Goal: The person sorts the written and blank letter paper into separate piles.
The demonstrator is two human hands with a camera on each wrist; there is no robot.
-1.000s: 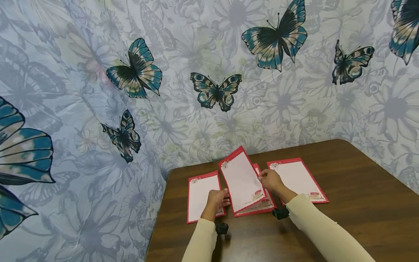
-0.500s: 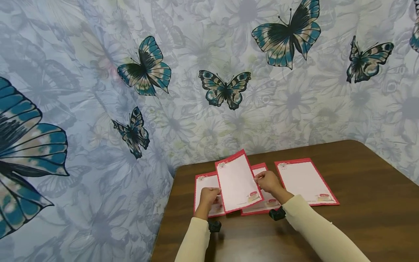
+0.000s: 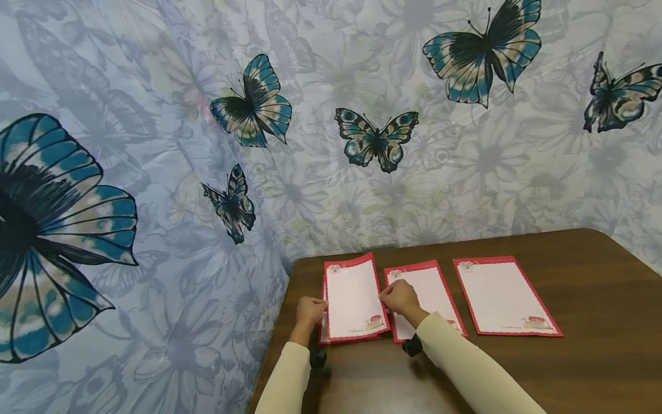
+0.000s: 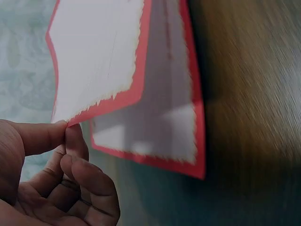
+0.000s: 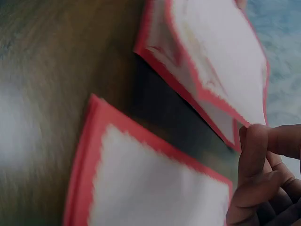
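A red-bordered sheet of paper (image 3: 353, 299), white inside with a small picture at its lower right corner, is held by both hands over the left stack of like sheets (image 4: 164, 127). My left hand (image 3: 310, 311) pinches its left edge between thumb and index finger. At the right edge my right hand (image 3: 400, 297) pinches it the same way, the other fingers curled loosely, as the right wrist view shows. The sheet bows slightly and covers most of the stack below. Beneath the right forearm lies the middle stack of sheets (image 3: 426, 290), partly hidden by that hand.
A third red-bordered stack (image 3: 504, 296) lies to the right on the brown wooden table (image 3: 579, 276). The table's back edge runs close to a wall (image 3: 310, 201) covered in butterflies and flowers. Dark wrist cameras sit under both wrists.
Both hands have carried the sheet left from above the middle stack to above the left stack, lowering and straightening it. The left hand now pinches its left edge. The head view has turned left.
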